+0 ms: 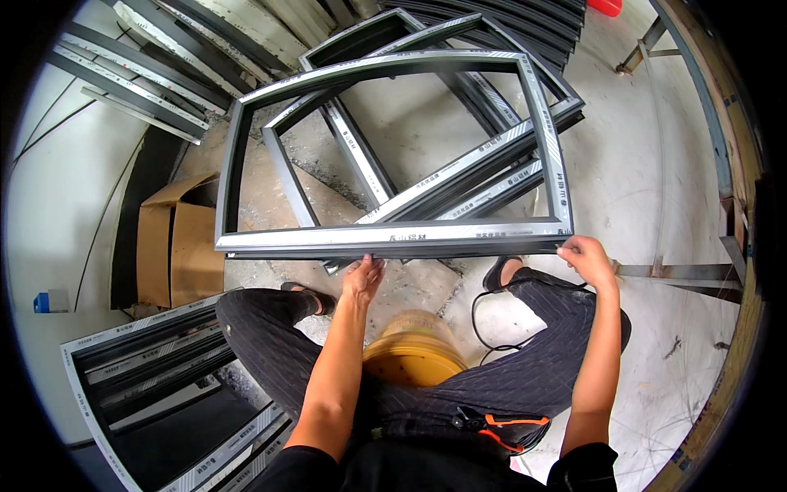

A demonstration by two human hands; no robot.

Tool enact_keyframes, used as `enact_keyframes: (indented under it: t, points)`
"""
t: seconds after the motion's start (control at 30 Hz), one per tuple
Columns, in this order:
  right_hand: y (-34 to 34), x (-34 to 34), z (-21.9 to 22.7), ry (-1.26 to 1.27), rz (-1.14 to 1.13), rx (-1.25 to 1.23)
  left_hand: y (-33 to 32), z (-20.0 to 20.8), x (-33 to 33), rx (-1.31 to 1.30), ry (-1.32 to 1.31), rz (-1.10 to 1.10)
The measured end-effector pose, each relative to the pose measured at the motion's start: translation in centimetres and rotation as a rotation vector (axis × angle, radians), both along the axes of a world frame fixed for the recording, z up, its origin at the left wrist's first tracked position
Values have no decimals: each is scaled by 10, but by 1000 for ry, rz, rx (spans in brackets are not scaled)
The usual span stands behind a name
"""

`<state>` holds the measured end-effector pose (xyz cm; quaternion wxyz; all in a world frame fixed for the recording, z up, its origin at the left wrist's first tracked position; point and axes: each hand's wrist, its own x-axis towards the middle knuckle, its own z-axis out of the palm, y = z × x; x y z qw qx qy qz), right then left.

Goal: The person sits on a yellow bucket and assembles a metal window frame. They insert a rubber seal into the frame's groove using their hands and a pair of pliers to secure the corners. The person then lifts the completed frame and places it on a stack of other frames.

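Note:
A grey metal window frame, with printed protective film on its faces, lies before me on top of other overlapping window frames. Beneath the middle of its near rail, my left hand is closed on the edge, fingers curled under. My right hand pinches at the near right corner; whatever is between its fingertips is too small to make out. A thin black cord or strip passes by my right wrist and loops down between my legs; its ends are hidden.
A yellow bucket stands between my legs. Orange-handled pliers rest at my lap. More frames lean at lower left, near a cardboard box. Metal profiles lie at far left. A metal-legged bench edges the right.

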<state>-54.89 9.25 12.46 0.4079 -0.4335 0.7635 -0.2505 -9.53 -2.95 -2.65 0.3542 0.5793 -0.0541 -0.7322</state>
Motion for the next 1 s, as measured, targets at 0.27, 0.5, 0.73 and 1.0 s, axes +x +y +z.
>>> enact_keyframes:
  t: [0.27,0.5,0.73,1.0]
  points:
    - [4,-1,10,220,118,18,-2,-12,-14,-30,23,-2]
    - [6,0,15,340,147,44,6,32,-54,95,15,-48]
    - [6,7,6,433,212,15,15,-1,-64,-59,69,-67]
    - [5,8,6,456,237,50,31,-18,-91,-88,38,-88]
